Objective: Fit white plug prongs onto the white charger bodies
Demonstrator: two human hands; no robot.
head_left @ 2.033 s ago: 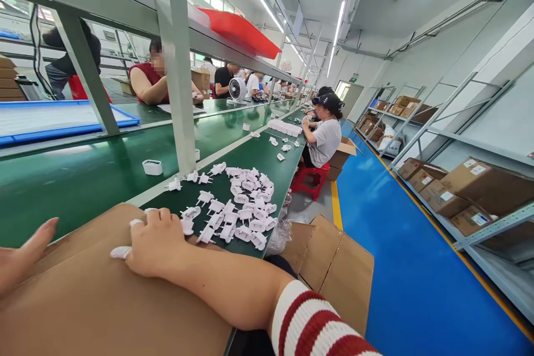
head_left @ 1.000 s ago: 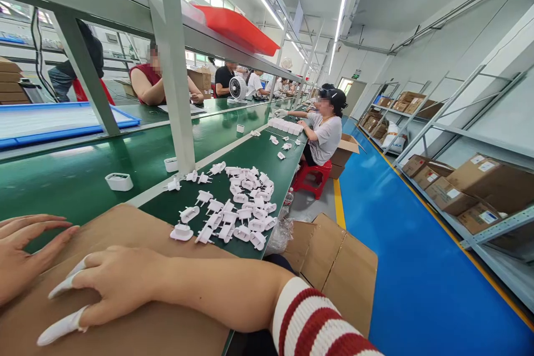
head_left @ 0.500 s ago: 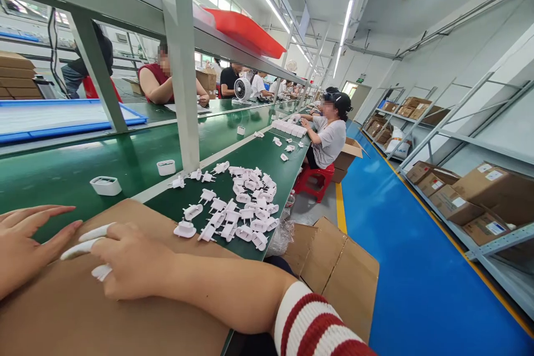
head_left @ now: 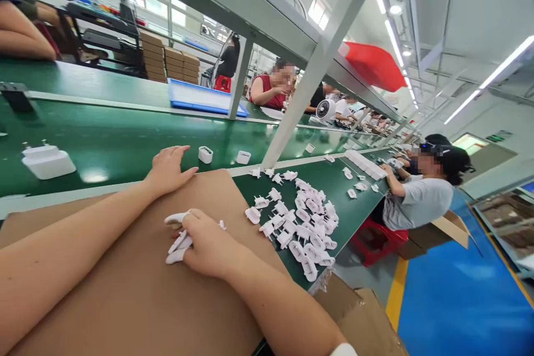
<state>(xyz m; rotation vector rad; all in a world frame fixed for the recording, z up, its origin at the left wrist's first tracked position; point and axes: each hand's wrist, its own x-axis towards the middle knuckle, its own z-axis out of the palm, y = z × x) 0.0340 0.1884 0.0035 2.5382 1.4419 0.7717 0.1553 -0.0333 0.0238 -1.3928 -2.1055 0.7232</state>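
Observation:
My left hand [head_left: 170,171] stretches over the far edge of the cardboard sheet [head_left: 137,295], fingers extended and holding nothing visible. Just beyond its fingertips, a white charger housing [head_left: 205,154] stands on the green belt, with another white housing [head_left: 243,157] to its right. My right hand [head_left: 208,242], with white finger cots, is low over the cardboard, its fingers curled in. What they hold, if anything, is hidden. A small white piece [head_left: 222,225] shows just behind its knuckles. Right of the cardboard lies a pile of white two-pin plug parts [head_left: 302,217].
A white charger with pins [head_left: 48,160] lies on the belt at left. A slanted metal post [head_left: 308,89] rises past the cardboard. A co-worker [head_left: 425,189] sits at the right beside a row of white boxes [head_left: 365,164]. An open carton [head_left: 367,317] stands below the table edge.
The view has swung left, so the pile and post appear farther right. My left hand now reaches toward the belt, apart from my right hand. The right fingers are more curled.

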